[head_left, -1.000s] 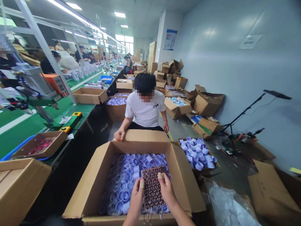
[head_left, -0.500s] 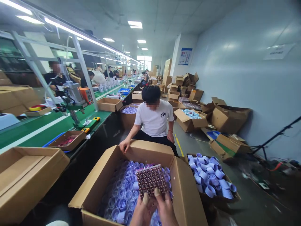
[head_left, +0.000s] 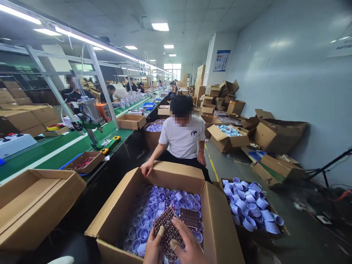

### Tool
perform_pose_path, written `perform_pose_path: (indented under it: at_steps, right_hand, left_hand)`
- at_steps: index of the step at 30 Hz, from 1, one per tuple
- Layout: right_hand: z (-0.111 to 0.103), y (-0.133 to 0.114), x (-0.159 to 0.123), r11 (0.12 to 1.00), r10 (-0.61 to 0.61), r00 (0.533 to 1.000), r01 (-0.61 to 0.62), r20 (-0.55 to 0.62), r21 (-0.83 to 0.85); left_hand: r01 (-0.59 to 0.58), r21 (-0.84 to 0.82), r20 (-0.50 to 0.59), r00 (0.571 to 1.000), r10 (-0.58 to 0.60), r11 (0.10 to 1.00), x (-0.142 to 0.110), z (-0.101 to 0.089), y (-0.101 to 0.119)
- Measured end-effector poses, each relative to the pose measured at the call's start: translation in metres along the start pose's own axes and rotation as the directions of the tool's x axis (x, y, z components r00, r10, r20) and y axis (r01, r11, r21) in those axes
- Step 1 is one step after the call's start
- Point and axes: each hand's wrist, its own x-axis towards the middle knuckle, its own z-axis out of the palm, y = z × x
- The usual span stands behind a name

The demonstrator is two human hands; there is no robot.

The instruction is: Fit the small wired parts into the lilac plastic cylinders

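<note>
A slab studded with rows of small shiny brown round pieces (head_left: 168,230) is tilted between my hands, above a large open cardboard box (head_left: 220,223). My left hand (head_left: 153,246) grips its left side, the thumb in a pale finger cover lying over the front. On the right side my right hand (head_left: 189,245) holds it, thumb and forefinger across its face; that thumb is covered too. Just behind, a second studded slab (head_left: 190,217) lies on clear purplish cups (head_left: 143,234) that fill the box. My other fingers are partly hidden.
Facing me, a person in a white shirt (head_left: 183,141) sits with one hand on the box's far rim. A carton of lilac cups (head_left: 250,205) stands right. Left are an open carton (head_left: 35,205) and a green conveyor bench (head_left: 126,134) with a press (head_left: 92,113).
My hands have moved slightly left and down with a studded slab. Another slab now shows separately on the cups behind it. The view has shifted a little.
</note>
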Motion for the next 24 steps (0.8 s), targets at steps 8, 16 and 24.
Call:
perform_pose_path:
  at_steps: [8,16,24]
  right_hand:
    - [0.002,0.003,0.012,0.996,-0.018,0.999,0.022,-0.047,0.088]
    - [0.002,-0.006,0.016,0.872,0.195,0.981,-0.164,-0.020,0.460]
    - [0.005,-0.012,0.012,0.804,0.255,0.967,-0.197,-0.026,0.562]
  left_hand:
    - [0.061,0.035,0.204,0.977,-0.067,0.998,0.002,0.009,0.010]
    - [0.102,0.103,0.136,0.984,-0.116,0.989,-0.006,0.020,0.010]
    - [0.103,0.137,0.189,0.974,-0.128,0.985,-0.012,0.024,0.012]
